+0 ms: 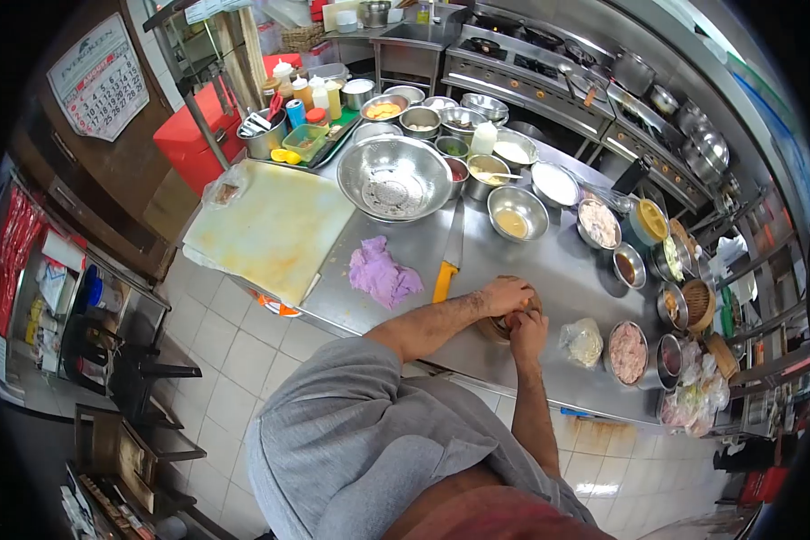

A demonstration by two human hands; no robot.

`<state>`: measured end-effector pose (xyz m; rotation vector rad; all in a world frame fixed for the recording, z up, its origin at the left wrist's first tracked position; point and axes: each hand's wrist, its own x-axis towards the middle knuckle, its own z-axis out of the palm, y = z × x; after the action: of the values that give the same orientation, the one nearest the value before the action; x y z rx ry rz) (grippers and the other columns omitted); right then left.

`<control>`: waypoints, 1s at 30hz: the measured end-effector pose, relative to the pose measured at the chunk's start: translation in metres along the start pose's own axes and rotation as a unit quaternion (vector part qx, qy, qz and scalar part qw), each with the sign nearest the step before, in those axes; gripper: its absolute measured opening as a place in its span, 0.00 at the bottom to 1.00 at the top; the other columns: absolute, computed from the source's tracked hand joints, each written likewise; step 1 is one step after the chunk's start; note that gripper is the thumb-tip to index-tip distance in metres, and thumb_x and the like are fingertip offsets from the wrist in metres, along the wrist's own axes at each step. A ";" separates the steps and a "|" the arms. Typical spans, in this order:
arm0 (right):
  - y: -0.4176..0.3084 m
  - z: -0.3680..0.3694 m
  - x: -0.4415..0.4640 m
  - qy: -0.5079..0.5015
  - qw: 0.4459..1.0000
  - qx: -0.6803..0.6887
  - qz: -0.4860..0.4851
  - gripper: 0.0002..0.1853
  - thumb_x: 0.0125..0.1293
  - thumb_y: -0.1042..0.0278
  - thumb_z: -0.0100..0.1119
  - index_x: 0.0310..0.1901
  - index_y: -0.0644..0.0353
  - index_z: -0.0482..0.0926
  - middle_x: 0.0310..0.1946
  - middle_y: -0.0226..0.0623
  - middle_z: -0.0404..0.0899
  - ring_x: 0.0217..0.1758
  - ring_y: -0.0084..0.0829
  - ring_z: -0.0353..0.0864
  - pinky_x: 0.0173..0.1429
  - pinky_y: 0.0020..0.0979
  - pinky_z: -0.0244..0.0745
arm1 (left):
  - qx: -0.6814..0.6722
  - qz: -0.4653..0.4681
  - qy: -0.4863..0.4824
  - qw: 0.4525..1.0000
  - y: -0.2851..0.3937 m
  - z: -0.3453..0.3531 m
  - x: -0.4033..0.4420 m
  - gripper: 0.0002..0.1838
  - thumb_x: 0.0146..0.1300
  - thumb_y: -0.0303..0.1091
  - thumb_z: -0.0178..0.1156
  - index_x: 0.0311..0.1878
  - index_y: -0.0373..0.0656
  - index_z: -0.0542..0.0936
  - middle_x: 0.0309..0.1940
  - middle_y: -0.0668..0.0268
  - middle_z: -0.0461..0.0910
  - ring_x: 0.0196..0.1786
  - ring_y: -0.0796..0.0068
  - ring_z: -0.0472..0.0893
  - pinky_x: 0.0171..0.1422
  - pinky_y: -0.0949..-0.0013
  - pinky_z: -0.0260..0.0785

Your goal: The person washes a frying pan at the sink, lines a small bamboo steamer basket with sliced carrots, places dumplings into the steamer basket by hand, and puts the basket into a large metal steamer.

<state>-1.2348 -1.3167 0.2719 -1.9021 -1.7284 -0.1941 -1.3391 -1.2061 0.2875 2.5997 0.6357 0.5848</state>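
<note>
Both hands meet over a small bamboo steamer [493, 330] near the front edge of the steel table. My left hand [506, 295] curls over its far rim, fingers bent. My right hand [528, 329] closes on its right side, with the fingertips close to the left hand's. What lies inside the steamer is mostly hidden by the hands. Left of them, a knife with a yellow handle [444, 282] lies flat, its blade pointing away. A crumpled purple cloth [383, 273] rests further left. To the right sit a plastic bag of pale food [581, 343] and a bowl of minced meat [628, 352].
A large steel colander [394, 175] and a white cutting board [270, 225] occupy the table's left part. Several steel bowls, including one with yellowish liquid [513, 223], line the back and right. Squeeze bottles [319, 93] stand back left. Stoves [531, 90] run behind the table.
</note>
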 end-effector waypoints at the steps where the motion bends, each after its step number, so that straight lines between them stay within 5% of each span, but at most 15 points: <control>1: 0.000 0.000 0.000 -0.003 1.000 -0.002 0.002 0.04 0.50 0.70 0.60 0.30 0.54 0.82 0.30 0.35 0.77 0.38 0.40 0.71 0.45 0.37 0.66 | 0.004 0.024 0.024 0.999 -0.001 -0.001 -0.002 0.15 0.53 0.37 0.59 0.43 0.45 0.74 0.45 0.61 0.73 0.50 0.60 0.74 0.54 0.60 0.67; 3: 0.001 0.000 0.002 -0.003 1.000 -0.005 0.001 0.04 0.51 0.70 0.60 0.30 0.54 0.82 0.30 0.35 0.77 0.38 0.40 0.71 0.45 0.37 0.66 | 0.011 0.050 0.051 0.997 -0.005 -0.016 -0.001 0.14 0.54 0.37 0.59 0.44 0.45 0.74 0.45 0.61 0.72 0.50 0.60 0.74 0.54 0.60 0.67; 6: 0.005 0.000 -0.001 0.014 0.999 0.039 -0.022 0.07 0.53 0.71 0.58 0.34 0.57 0.82 0.33 0.39 0.76 0.38 0.42 0.71 0.44 0.39 0.67 | -0.071 -0.016 0.274 0.959 0.016 -0.117 -0.020 0.13 0.54 0.32 0.59 0.43 0.44 0.74 0.40 0.62 0.74 0.44 0.62 0.76 0.48 0.64 0.69; 8: 0.006 -0.004 -0.002 0.042 0.976 0.207 0.051 0.08 0.57 0.72 0.57 0.39 0.61 0.80 0.35 0.42 0.74 0.39 0.41 0.71 0.45 0.38 0.68 | -0.233 -0.117 0.452 0.853 -0.009 -0.191 -0.040 0.09 0.54 0.25 0.58 0.40 0.43 0.75 0.33 0.67 0.77 0.35 0.73 0.77 0.41 0.71 0.69; 10: -0.002 -0.022 -0.005 0.058 0.976 0.197 0.079 0.09 0.58 0.73 0.57 0.41 0.62 0.79 0.36 0.42 0.73 0.39 0.39 0.72 0.44 0.36 0.68 | -0.122 -0.147 0.595 0.781 -0.038 -0.295 -0.062 0.05 0.58 0.26 0.58 0.38 0.40 0.75 0.30 0.67 0.76 0.34 0.78 0.75 0.38 0.75 0.68; 12: -0.009 -0.035 -0.008 0.075 0.974 0.185 0.108 0.10 0.60 0.73 0.56 0.43 0.63 0.77 0.37 0.43 0.73 0.40 0.37 0.73 0.44 0.33 0.69 | -0.241 -0.071 0.734 0.631 -0.095 -0.385 -0.077 0.08 0.59 0.33 0.58 0.35 0.38 0.76 0.30 0.67 0.76 0.32 0.76 0.74 0.37 0.74 0.66; 16: -0.039 -0.043 -0.012 0.116 0.955 0.203 0.182 0.11 0.62 0.72 0.55 0.46 0.65 0.76 0.35 0.36 0.73 0.34 0.26 0.73 0.40 0.26 0.70 | -0.446 0.021 0.699 0.559 -0.165 -0.540 -0.102 0.18 0.61 0.35 0.55 0.52 0.36 0.68 0.46 0.58 0.70 0.44 0.67 0.72 0.43 0.63 0.67; 18: -0.048 -0.029 -0.017 0.140 0.939 0.231 0.211 0.11 0.62 0.71 0.55 0.45 0.66 0.76 0.36 0.35 0.74 0.36 0.25 0.74 0.42 0.26 0.70 | -0.468 0.030 0.711 0.523 -0.180 -0.583 -0.098 0.32 0.56 0.41 0.60 0.59 0.36 0.60 0.55 0.55 0.63 0.53 0.60 0.68 0.53 0.55 0.63; 24: -0.112 0.022 -0.020 0.119 0.934 0.268 0.202 0.11 0.63 0.71 0.56 0.45 0.67 0.76 0.34 0.33 0.75 0.37 0.24 0.74 0.44 0.25 0.70 | -0.613 0.006 0.579 0.538 -0.149 -0.608 -0.098 0.15 0.62 0.42 0.57 0.44 0.40 0.73 0.36 0.61 0.79 0.38 0.66 0.80 0.40 0.64 0.76; 25: -0.120 0.030 -0.021 0.120 0.936 0.271 0.189 0.10 0.62 0.71 0.56 0.44 0.67 0.76 0.33 0.32 0.74 0.34 0.22 0.73 0.41 0.25 0.70 | -0.661 0.117 0.572 0.471 -0.191 -0.617 -0.087 0.13 0.63 0.37 0.56 0.46 0.41 0.73 0.37 0.62 0.79 0.39 0.70 0.80 0.41 0.67 0.77; 27: -0.136 0.036 -0.023 0.095 0.928 0.290 0.215 0.10 0.62 0.72 0.56 0.43 0.66 0.77 0.32 0.33 0.73 0.36 0.24 0.72 0.41 0.26 0.69 | -0.658 0.238 0.509 0.502 -0.218 -0.589 -0.075 0.12 0.64 0.32 0.54 0.48 0.40 0.72 0.40 0.61 0.79 0.41 0.69 0.80 0.46 0.68 0.76; 28: -0.144 0.039 -0.020 0.069 0.919 0.310 0.232 0.09 0.61 0.73 0.57 0.42 0.65 0.77 0.32 0.34 0.72 0.37 0.25 0.71 0.41 0.26 0.68 | -0.682 0.200 0.532 0.461 -0.176 -0.566 -0.067 0.13 0.65 0.29 0.52 0.51 0.38 0.71 0.43 0.61 0.78 0.45 0.69 0.79 0.49 0.68 0.75; 30: -0.162 0.028 -0.012 0.066 0.920 0.312 0.227 0.09 0.61 0.73 0.56 0.42 0.65 0.77 0.32 0.34 0.72 0.37 0.25 0.71 0.41 0.26 0.68 | -0.671 0.199 0.523 0.486 -0.141 -0.532 -0.052 0.13 0.64 0.27 0.51 0.51 0.37 0.72 0.45 0.61 0.78 0.47 0.70 0.78 0.52 0.69 0.73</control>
<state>-1.3986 -1.3111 0.2918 -1.6827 -1.0379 0.3583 -1.6839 -0.9703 0.6488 0.5988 -0.2595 1.8384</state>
